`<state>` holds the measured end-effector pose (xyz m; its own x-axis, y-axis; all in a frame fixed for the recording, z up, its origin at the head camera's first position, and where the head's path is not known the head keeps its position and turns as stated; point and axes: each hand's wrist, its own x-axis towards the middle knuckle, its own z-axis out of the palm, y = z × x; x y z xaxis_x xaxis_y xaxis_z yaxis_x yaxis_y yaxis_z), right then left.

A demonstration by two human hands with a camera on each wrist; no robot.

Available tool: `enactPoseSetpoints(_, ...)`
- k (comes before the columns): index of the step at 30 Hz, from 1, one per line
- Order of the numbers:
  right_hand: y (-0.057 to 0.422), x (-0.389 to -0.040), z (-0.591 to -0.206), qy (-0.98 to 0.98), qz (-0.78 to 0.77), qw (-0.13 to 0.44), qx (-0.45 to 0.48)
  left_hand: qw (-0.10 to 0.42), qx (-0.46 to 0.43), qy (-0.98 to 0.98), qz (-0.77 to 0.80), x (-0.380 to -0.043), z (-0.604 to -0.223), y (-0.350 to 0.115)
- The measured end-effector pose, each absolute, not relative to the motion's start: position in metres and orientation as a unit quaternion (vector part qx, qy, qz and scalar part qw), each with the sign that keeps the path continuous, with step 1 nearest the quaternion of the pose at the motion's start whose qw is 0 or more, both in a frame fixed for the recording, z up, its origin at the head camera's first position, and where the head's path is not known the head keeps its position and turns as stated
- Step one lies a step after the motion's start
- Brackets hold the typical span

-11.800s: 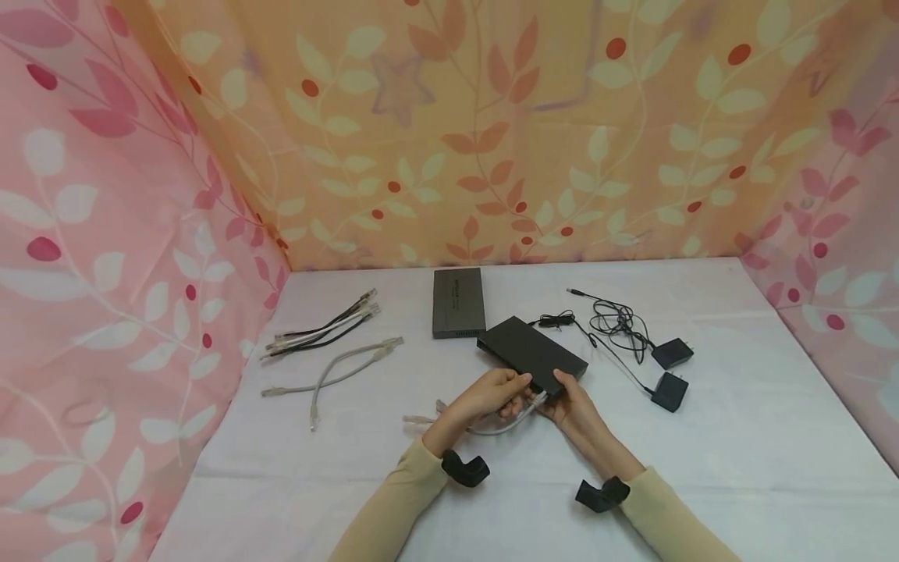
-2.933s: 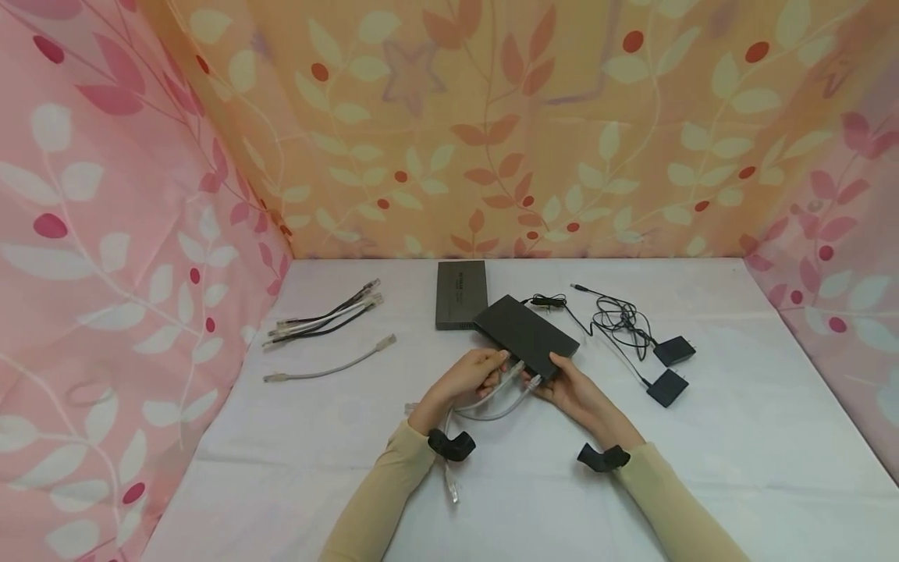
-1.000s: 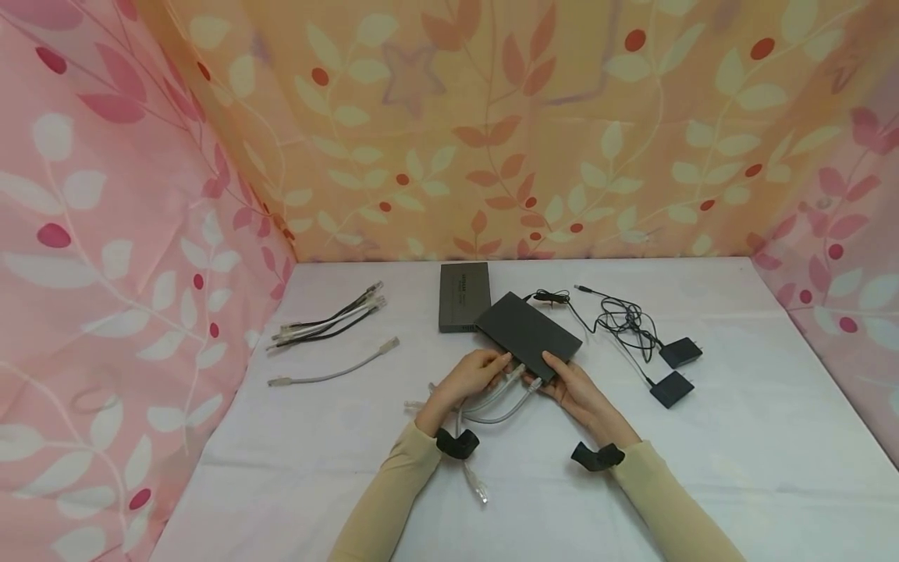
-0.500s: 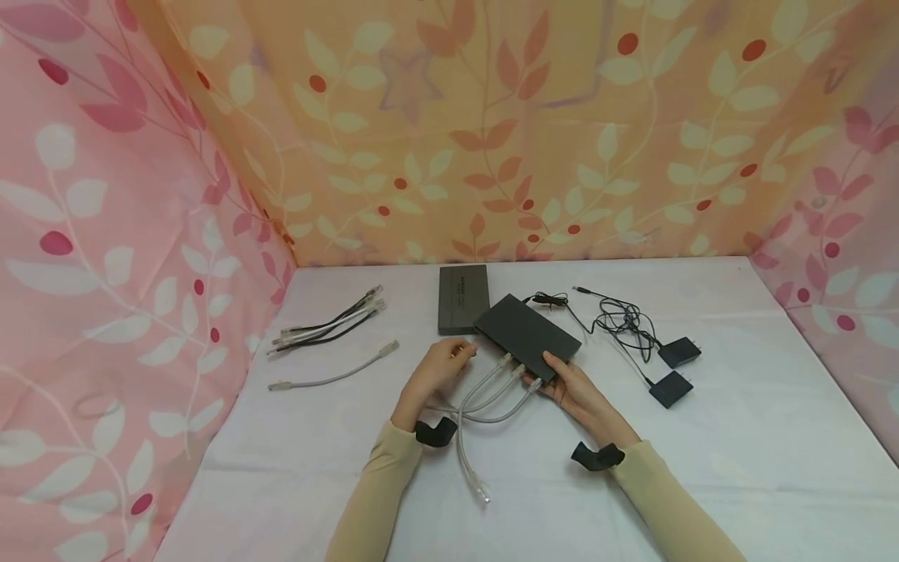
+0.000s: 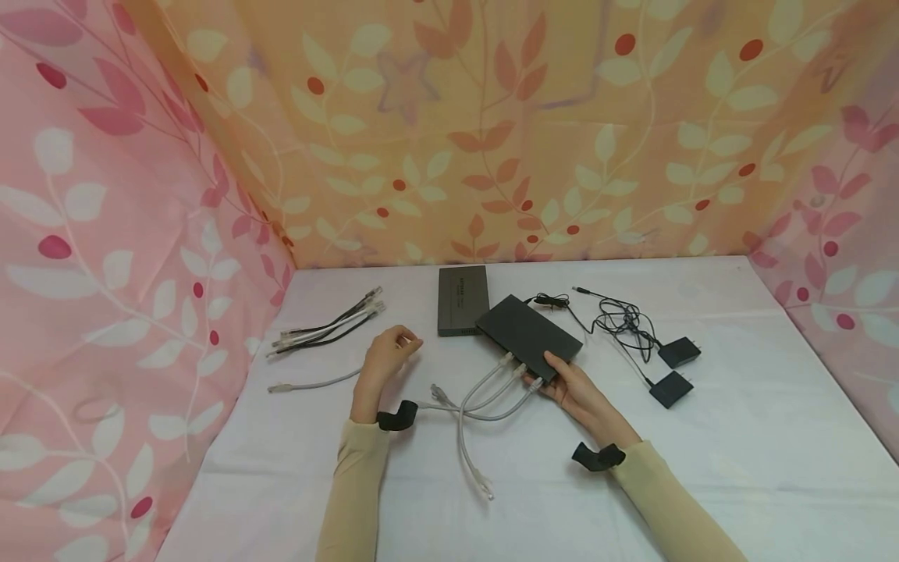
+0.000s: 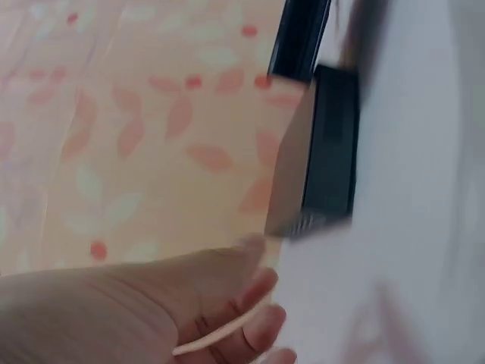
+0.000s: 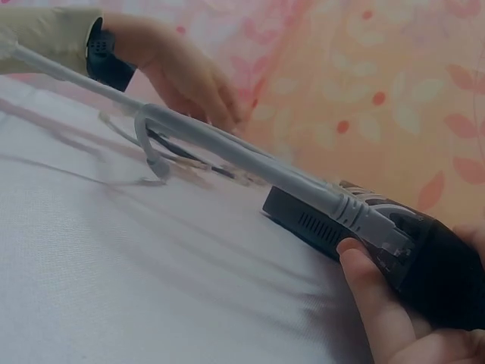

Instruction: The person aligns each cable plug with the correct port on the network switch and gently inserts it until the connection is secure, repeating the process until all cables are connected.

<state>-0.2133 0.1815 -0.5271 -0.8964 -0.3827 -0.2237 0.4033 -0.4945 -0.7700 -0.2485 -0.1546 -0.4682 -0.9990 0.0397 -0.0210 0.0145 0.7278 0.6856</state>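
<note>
My right hand [image 5: 570,389] grips the near right corner of a black network switch [image 5: 528,336], thumb on top and fingers beneath. Three grey Ethernet cables [image 5: 485,382] are plugged into the front of the switch; one plug [image 7: 383,231] shows close up in the right wrist view. Their free ends trail on the table, one plug [image 5: 485,485] pointing toward me. My left hand [image 5: 386,357] hovers left of the switch with loosely bent fingers and nothing in them. Beneath it a single grey Ethernet cable [image 5: 316,384] is partly hidden by the hand.
A second network switch [image 5: 463,300] lies behind, its near edge close to the held one. Several black and light Ethernet cables [image 5: 326,328] lie in a bundle at left. Two power adapters [image 5: 676,371] with tangled black cords [image 5: 621,320] sit at right. Patterned cloth [image 5: 492,133] encloses the white table.
A third grey cable has been plugged into the switch. My left hand has let go of its plug and moved left toward the loose grey cable. The right hand keeps its grip.
</note>
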Motion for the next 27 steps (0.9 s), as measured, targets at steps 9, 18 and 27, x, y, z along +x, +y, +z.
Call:
enactPoseSetpoints(9,0.183,-0.213,-0.528,0.445,-0.864,0.233,0.001,0.009,-0.047,0.935,0.352,-0.251,-0.473,-0.187)
enactPoseSetpoints(18,0.183,-0.213,-0.53,0.45,-0.863,0.229,0.006,0.014,-0.063,0.941,0.334,-0.25,-0.483,-0.2)
enactPoseSetpoints(27,0.182,-0.215,-0.529,0.445,-0.865,0.232,-0.003,0.011,-0.066,0.942,0.329,-0.25,-0.488,-0.206)
